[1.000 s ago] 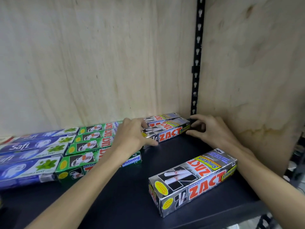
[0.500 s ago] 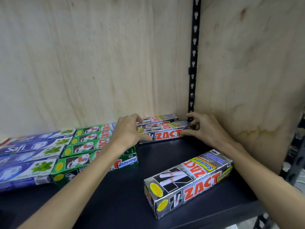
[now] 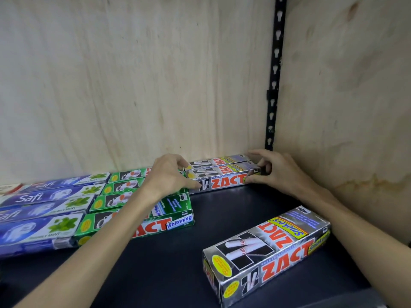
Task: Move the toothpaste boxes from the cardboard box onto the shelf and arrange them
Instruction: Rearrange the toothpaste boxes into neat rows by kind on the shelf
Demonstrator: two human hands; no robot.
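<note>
step in hand: arranging. both my hands are at the back right corner of the shelf (image 3: 155,270), squaring up the silver boxes (image 3: 222,174) against the back panel (image 3: 133,85). left hand (image 3: 169,176) has fingers curled over the left end of the front silver box, thumb on its front face; grip closed on it. right hand (image 3: 275,172) pinches the right end of the same box between thumb and curled fingers; grip also closed on it. the box lies flat on the shelf, long side along the back panel, touching the silver box behind it.

judgement: placement of this pair looks nearly done; what remains is a small nudge so the ends line up, then letting go.

next move calls for: the large silver pack (image 3: 266,250), lying loose and skewed at the front right of the shelf, well apart from the rows. it would need turning parallel to the others and sliding back into the gap in front of the silver boxes.

counts (visible only):
- silver boxes at back: 2
- large silver pack at front: 1
- green boxes (image 3: 135,210): 4 rows seen, my left forearm hides part, so count is uncertain
- blue boxes (image 3: 44,210): about 4 rows, cut off at left edge
- cardboard box: not in view
</note>
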